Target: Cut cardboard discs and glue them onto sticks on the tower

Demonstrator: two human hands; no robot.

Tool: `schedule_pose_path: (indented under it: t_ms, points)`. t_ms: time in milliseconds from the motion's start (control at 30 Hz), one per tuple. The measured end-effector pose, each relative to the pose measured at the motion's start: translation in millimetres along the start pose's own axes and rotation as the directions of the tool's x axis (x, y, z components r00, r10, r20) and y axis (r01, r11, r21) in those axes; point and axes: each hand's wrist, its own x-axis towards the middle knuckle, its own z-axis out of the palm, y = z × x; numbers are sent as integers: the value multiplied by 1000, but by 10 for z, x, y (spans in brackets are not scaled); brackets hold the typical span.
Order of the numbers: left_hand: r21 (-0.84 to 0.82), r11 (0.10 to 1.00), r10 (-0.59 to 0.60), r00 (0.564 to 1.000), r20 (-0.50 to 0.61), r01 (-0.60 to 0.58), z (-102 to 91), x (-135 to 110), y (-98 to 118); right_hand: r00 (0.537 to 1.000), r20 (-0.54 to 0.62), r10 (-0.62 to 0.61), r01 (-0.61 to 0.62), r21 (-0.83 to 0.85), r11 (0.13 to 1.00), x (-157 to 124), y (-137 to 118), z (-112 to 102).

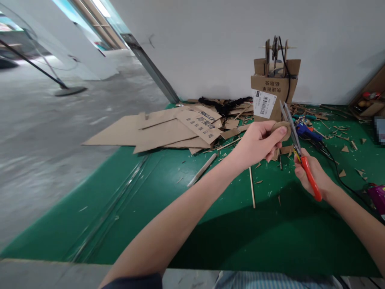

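My left hand (259,142) is closed around a small round cardboard disc (282,129), held up over the green mat (210,224). My right hand (313,174) grips orange-handled scissors (296,146), whose open blades point up and meet the disc's right edge. Both hands hover above the mat, in front of a tall cardboard box structure (273,88) with a barcode label and wooden sticks on top.
Flat cardboard sheets (156,130) lie at the mat's far left. Thin wooden sticks (252,186), a pale rod (202,169) and cardboard scraps litter the mat. A blue glue gun (306,131) with a black cord lies to the right. A white wall stands behind.
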Motion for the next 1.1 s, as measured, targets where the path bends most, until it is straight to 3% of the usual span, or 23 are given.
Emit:
schedule_pose_path:
  t_ms: [200, 500, 933, 1100]
  points:
    - [120, 993, 4, 999, 37, -8, -53, -11, 60, 996, 94, 10, -12, 22, 1000, 2, 10, -24]
    - [237, 972, -13, 999, 49, 1, -84, -24, 102, 992, 123, 11, -13, 8, 1000, 3, -18, -37]
    - [343, 939, -29, 995, 96, -5, -104, -60, 227, 999, 27, -22, 25, -102, 994, 13, -9, -56]
    - [310, 951, -26, 995, 95, -5, -110, -67, 231, 997, 69, -22, 24, -25, 999, 23, -29, -52]
